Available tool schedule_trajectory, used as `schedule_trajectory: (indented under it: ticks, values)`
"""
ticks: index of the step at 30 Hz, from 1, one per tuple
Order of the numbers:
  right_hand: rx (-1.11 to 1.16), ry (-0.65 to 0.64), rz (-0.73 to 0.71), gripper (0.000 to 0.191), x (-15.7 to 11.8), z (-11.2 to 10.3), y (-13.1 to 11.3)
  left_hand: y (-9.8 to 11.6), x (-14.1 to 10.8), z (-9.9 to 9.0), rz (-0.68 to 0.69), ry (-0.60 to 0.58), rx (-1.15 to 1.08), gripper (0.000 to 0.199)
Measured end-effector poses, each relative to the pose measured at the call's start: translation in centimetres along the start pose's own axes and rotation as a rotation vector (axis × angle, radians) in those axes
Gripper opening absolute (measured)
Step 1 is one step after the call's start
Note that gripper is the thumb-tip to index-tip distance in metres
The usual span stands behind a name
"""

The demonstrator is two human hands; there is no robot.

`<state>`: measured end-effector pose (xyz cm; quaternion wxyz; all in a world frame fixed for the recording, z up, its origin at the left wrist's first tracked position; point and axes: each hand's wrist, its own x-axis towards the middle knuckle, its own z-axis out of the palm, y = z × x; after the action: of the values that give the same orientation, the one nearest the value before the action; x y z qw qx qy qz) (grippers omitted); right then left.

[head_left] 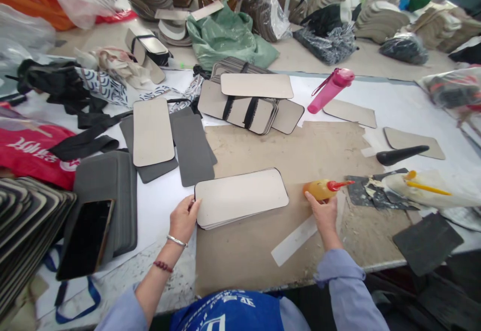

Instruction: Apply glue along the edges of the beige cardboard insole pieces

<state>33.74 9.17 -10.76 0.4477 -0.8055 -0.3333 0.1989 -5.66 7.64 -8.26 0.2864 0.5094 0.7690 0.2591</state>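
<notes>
My left hand (184,219) pinches the left edge of a small stack of pale beige boards (242,196) with rounded corners and dark edges, lying on brown paper (244,261). In my right hand (323,216) is a yellowish squeeze bottle (318,190), tilted on its side, its red nozzle pointing right. The fingers wrap round the bottle from the near side. Just below it a strip of whitish tape (295,241) lies on the brown paper. Dark grey sheets (193,145) and another beige board (153,130) lie beyond my left hand.
A phone (86,238) rests on stacked grey boards (126,196) at left. Strapped beige boards (236,110) and a pink bottle (330,90) stand further back. To the right are a black-handled tool (402,155), a glue-stained dark sheet (361,191) and a white container with a yellow stick (428,187).
</notes>
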Motion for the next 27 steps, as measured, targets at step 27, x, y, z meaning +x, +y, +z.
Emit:
schedule_trajectory:
  ticks: [27]
  values:
    - [0.039, -0.658, -0.232, 0.072, -18.1, 2.0, -11.5, 8.3, -8.9, -1.8, -0.349, -0.516, -1.465, 0.044]
